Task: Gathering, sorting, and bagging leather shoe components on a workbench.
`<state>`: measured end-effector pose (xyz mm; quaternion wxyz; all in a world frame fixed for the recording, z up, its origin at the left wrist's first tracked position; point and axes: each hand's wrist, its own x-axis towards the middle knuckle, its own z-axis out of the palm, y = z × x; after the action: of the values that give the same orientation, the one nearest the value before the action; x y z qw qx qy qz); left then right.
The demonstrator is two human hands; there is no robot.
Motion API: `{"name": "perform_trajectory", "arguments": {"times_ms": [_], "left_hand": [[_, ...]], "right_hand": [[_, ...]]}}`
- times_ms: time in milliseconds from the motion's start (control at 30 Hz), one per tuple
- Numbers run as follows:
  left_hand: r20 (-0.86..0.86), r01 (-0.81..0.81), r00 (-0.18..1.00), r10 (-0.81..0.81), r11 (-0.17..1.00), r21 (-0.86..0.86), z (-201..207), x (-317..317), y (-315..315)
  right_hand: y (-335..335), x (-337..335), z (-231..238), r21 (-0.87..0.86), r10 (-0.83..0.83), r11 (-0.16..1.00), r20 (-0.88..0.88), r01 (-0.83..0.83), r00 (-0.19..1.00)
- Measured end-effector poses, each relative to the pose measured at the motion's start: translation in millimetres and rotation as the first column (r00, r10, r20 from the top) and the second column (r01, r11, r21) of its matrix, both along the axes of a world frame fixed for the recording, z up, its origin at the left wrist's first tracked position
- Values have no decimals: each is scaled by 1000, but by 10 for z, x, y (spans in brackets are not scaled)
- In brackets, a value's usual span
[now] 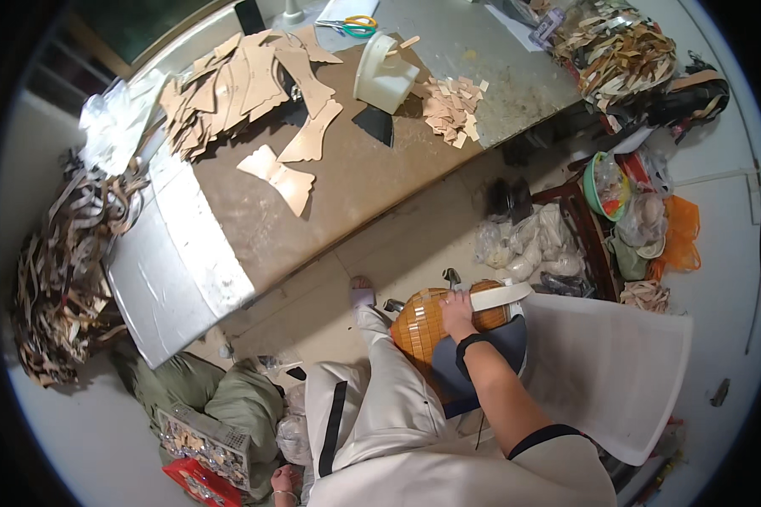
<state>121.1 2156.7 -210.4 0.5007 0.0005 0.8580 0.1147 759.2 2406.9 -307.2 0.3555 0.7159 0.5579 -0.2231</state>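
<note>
My right hand (457,316) reaches down to a chair with a brown tiled seat mat (417,325) and closes on the front end of its white armrest (500,295). A dark blue-grey pad (455,365) lies against the seat beneath my forearm. At the lower edge, my left hand (284,480) hangs low beside a clear plastic bag (293,438); its fingers are too small and cut off to make out. On the workbench (228,198), tan cut leather-like pieces (237,80) are heaped, with one bow-shaped piece (281,178) nearer the edge.
A white tub (385,76), small tan scraps (453,110) and scissors (351,26) sit on the bench. Strip bundles (72,270) hang left. Green sacks (182,389), a red tray (196,483) and a basket (207,435) stand lower left. Bags (537,241) and a white plastic bin (609,355) are right.
</note>
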Motion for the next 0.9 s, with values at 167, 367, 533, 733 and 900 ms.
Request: {"name": "perform_trajectory", "arguments": {"times_ms": [167,367,533,733,900], "left_hand": [[52,193,980,-193,981,11,35,-368,543],[72,217,973,-220,975,46,-130,-754,1362],[70,135,987,-144,984,117,-348,-914,1699],[-59,-204,976,211,974,100,-146,-56,1268],[-115,-299,953,281,937,-182,-199,991,1058]], "right_hand": [[249,-45,-350,-195,-65,978,68,77,996],[326,26,-480,-376,-66,924,19,68,998],[226,-40,-487,-333,73,941,25,-61,997],[253,280,-412,-144,-464,878,-492,457,737],[1327,934,190,-124,-26,992,-279,-9,960]]}}
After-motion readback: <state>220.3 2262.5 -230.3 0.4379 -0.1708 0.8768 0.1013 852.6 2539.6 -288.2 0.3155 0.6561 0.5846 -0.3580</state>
